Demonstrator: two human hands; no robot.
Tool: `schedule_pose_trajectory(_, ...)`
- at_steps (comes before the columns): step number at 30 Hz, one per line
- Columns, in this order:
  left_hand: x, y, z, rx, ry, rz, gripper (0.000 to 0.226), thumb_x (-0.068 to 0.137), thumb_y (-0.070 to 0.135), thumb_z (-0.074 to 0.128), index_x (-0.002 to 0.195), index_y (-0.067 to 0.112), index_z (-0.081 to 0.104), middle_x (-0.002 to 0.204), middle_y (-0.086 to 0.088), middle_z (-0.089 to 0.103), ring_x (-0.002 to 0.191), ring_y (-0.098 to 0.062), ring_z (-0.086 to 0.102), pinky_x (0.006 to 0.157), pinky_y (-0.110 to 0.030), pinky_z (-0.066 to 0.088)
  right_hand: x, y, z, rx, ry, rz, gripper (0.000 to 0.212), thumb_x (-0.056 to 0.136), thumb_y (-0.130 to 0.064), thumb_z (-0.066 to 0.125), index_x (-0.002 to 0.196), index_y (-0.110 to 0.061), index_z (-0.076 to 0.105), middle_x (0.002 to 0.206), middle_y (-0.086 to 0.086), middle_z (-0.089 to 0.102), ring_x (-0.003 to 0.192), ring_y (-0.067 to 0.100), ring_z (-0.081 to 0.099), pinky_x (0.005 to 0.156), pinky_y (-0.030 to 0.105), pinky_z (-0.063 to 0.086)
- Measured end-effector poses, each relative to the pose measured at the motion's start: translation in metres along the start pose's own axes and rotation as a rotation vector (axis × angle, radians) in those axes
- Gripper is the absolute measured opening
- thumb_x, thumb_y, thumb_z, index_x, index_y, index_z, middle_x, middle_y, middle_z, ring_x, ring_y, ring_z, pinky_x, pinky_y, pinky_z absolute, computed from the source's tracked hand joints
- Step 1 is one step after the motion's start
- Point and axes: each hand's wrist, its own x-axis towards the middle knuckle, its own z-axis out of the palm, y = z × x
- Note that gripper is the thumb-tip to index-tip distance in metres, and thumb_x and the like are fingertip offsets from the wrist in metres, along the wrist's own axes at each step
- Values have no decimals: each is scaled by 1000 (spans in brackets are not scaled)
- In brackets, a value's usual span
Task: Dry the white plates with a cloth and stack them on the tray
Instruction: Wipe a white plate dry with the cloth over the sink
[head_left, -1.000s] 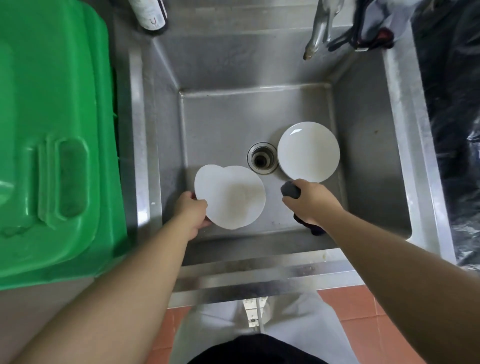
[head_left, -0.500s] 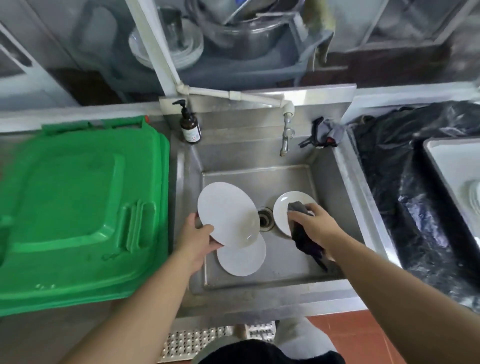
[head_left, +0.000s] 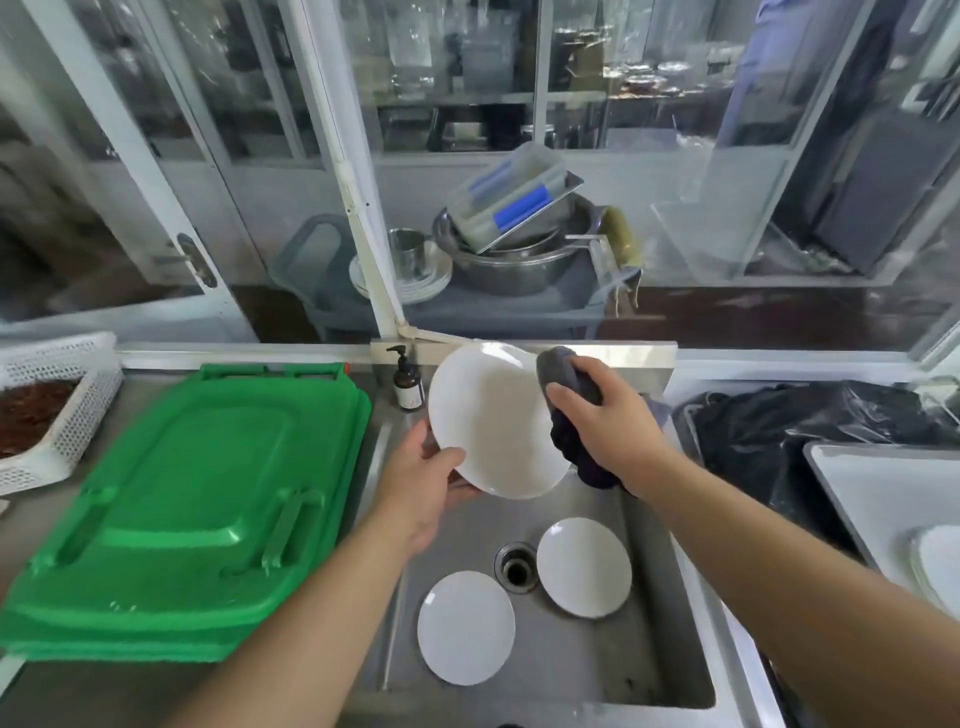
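Observation:
My left hand (head_left: 423, 480) grips the lower left rim of a white plate (head_left: 493, 421), held tilted above the steel sink (head_left: 670, 639). My right hand (head_left: 605, 415) holds a dark grey cloth (head_left: 563, 379) against the plate's right edge. Two more white plates lie flat in the sink basin, one at the front left (head_left: 466, 626) and one right of the drain (head_left: 584, 566). At the far right a white tray (head_left: 872, 488) carries a stack of white plates (head_left: 937, 564), cut off by the frame edge.
A green plastic lid (head_left: 182, 509) covers the counter left of the sink. A brown pump bottle (head_left: 407, 382) stands at the sink's back left corner. A white perforated basket (head_left: 57, 410) sits far left. A black plastic bag (head_left: 810, 431) lies between sink and tray.
My left hand has lifted one plate out of the sink to chest height. My right hand has risen with the cloth to the plate's right edge. The view has tilted up.

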Motion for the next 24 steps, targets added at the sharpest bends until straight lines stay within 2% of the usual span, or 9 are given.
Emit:
schedule_pose_trajectory(3, -14, 12, 23, -13, -40, 79, 49, 99, -11, 51, 126, 27, 67, 114, -2, 79, 95, -26, 78, 68, -40, 63, 4, -15, -8, -340, -17, -327, 41, 99, -41, 66, 139, -37, 59, 132, -5, 60, 115, 22, 55, 98, 38, 46)
schedule_pose_trajectory(5, -21, 18, 34, -32, -67, 122, 48, 97, -10, 53, 122, 27, 71, 112, -5, 79, 93, -25, 78, 69, -40, 64, 0, -22, -12, -512, -14, -455, 45, 101, -37, 64, 146, -34, 56, 143, -2, 54, 124, 31, 44, 105, 44, 41)
schedule_pose_trajectory(7, -28, 25, 40, -61, -102, 163, 47, 93, -6, 57, 115, 30, 75, 110, -6, 79, 92, -24, 78, 68, -40, 64, -3, -26, -16, -631, 60, -535, 43, 103, -33, 61, 146, -30, 58, 143, 4, 54, 123, 35, 42, 104, 48, 42)
schedule_pose_trajectory(11, -35, 42, 46, -87, -113, 235, 47, 87, 0, 62, 112, 37, 77, 115, -6, 77, 97, -24, 76, 71, -41, 63, -10, -36, -19, -592, 230, -528, 39, 97, -27, 65, 136, -24, 65, 131, 11, 59, 112, 40, 51, 91, 50, 50)
schedule_pose_trajectory(14, -33, 53, 53, -77, -140, 262, 55, 95, -10, 54, 119, 34, 74, 116, -8, 78, 100, -25, 76, 72, -40, 63, -29, -38, -13, -532, 211, -511, 41, 91, -29, 65, 131, -23, 67, 122, 8, 62, 106, 39, 57, 85, 46, 55)
schedule_pose_trajectory(17, -35, 61, 60, 5, -199, 292, 55, 96, -12, 50, 118, 32, 75, 113, -9, 79, 97, -24, 76, 71, -36, 62, -45, -46, -3, -514, 111, -610, 43, 90, -37, 55, 130, -26, 65, 119, 2, 62, 102, 32, 58, 84, 43, 55)
schedule_pose_trajectory(21, -35, 67, 52, 46, -252, 307, 56, 98, -13, 48, 121, 31, 73, 115, -8, 78, 100, -23, 77, 74, -37, 63, -26, -74, -2, -585, 114, -816, 36, 89, -18, 68, 125, -13, 72, 112, 11, 64, 90, 34, 56, 82, 45, 51)
schedule_pose_trajectory(24, -36, 71, 49, 51, -273, 326, 55, 97, -9, 50, 126, 32, 71, 117, -7, 77, 102, -20, 75, 74, -39, 63, -8, -101, -6, -616, 163, -869, 36, 89, -12, 70, 125, -11, 72, 113, 14, 65, 89, 38, 58, 84, 47, 49)
